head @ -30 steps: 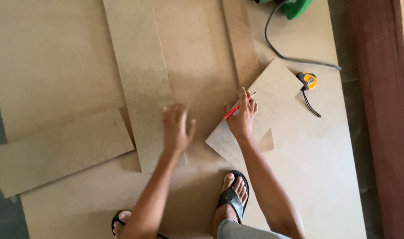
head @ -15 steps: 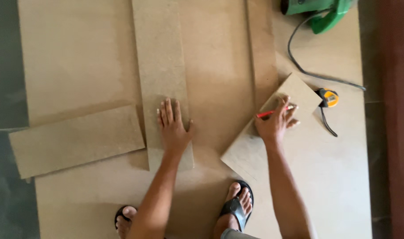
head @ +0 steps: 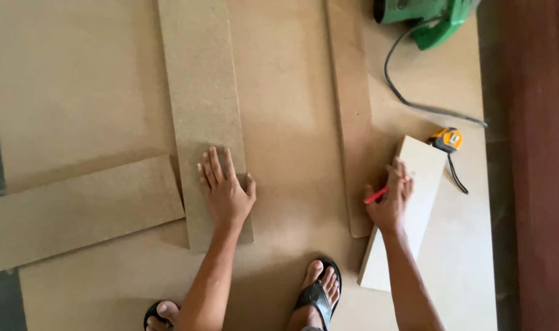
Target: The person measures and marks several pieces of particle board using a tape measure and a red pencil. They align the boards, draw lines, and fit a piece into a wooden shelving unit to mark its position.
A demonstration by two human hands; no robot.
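Note:
My left hand (head: 225,190) lies flat, fingers spread, on the near end of a long brown fibreboard strip (head: 201,92) that runs away from me. My right hand (head: 390,203) holds a red pencil (head: 376,195) and also rests on a pale rectangular board piece (head: 414,202), tilted on the big sheet. A narrow board strip (head: 350,110) lies just left of that hand.
A large fibreboard sheet (head: 77,79) covers the floor. A shorter board piece (head: 77,211) lies at left. An orange tape measure (head: 446,139) sits by the pale board. A green power tool (head: 423,15) with black cord is at top right. My sandalled feet (head: 316,297) stand near the bottom edge.
The pale board under my right hand has turned and slid right, away from the middle. My left hand stays pressed on the long strip.

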